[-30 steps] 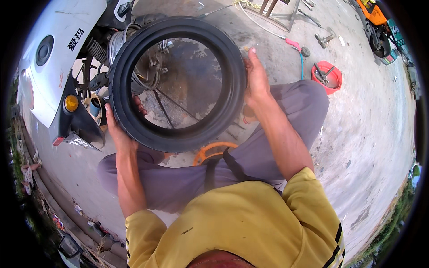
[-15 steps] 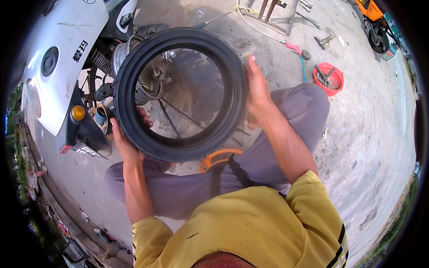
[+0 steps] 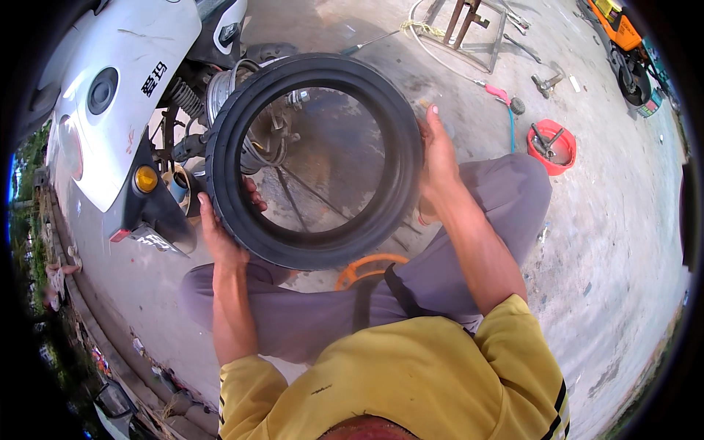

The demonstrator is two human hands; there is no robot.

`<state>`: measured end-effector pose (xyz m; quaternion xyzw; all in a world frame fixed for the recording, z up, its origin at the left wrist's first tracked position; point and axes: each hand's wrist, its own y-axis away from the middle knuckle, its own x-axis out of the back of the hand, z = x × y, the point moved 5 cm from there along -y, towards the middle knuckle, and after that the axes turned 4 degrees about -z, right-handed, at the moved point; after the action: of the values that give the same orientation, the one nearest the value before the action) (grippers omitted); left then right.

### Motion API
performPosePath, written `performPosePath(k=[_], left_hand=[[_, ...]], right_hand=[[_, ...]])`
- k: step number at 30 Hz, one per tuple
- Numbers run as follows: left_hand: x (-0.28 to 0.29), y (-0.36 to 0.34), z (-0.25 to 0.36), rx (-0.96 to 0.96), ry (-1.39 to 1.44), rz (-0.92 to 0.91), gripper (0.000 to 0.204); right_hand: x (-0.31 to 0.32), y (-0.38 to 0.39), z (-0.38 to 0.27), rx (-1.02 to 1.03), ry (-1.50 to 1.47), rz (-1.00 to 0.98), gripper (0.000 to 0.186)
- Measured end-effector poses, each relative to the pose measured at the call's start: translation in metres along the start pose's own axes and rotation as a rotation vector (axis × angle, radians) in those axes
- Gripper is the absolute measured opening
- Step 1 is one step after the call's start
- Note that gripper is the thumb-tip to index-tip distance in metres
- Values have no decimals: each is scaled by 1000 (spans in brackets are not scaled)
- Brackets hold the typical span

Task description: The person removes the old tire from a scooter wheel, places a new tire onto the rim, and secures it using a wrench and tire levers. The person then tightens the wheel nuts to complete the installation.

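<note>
A black rubber tire (image 3: pixel 315 251) is held up in front of my lap by both hands. My left hand (image 3: pixel 224 235) grips its lower left side, fingertips curled inside the ring. My right hand (image 3: pixel 440 158) grips its right side, thumb raised along the rim. Behind the tire, partly hidden, are a silver wheel hub (image 3: pixel 218 95) and metal parts of a white scooter (image 3: pixel 139 44), with a coiled spring (image 3: pixel 187 99) showing. Thin dark rods on the ground show through the tire's opening.
An orange ring-shaped object (image 3: pixel 356 268) lies by my legs. At the right are a red bowl (image 3: pixel 565 158) with tools, a pink air tool (image 3: pixel 497 93) on a hose and loose wrenches (image 3: pixel 524 48). A metal stand (image 3: pixel 469 62) is at the top, an orange machine (image 3: pixel 623 33) at the far upper right.
The tire and both my hands appear shifted right and downward in the view, and the surroundings have shifted similarly. My grip on the tire looks the same.
</note>
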<state>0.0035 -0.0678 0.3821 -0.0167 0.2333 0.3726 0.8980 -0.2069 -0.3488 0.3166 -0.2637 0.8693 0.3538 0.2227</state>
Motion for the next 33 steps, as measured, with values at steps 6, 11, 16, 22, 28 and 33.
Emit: performPosePath(k=[6,11,16,22,28,33], left_hand=[[2,0,-1,2,-39,8,77],[0,1,1,-13,-77,9,78],[1,1,-1,-13,-68,7,79],[0,2,-1,-13,-59,-10,79],[0,2,1,-26,-62,-42,80],[-1,-3,3,-16,-65,-34,81]], right_hand=[[3,0,0,-32,-18,-14,68],[0,2,-1,-13,50,-25,72],[0,1,-1,-12,67,-31,72],[-1,1,-1,-4,54,-43,72],[0,0,1,-14,53,-54,71],[3,-1,1,-14,21,-47,72]])
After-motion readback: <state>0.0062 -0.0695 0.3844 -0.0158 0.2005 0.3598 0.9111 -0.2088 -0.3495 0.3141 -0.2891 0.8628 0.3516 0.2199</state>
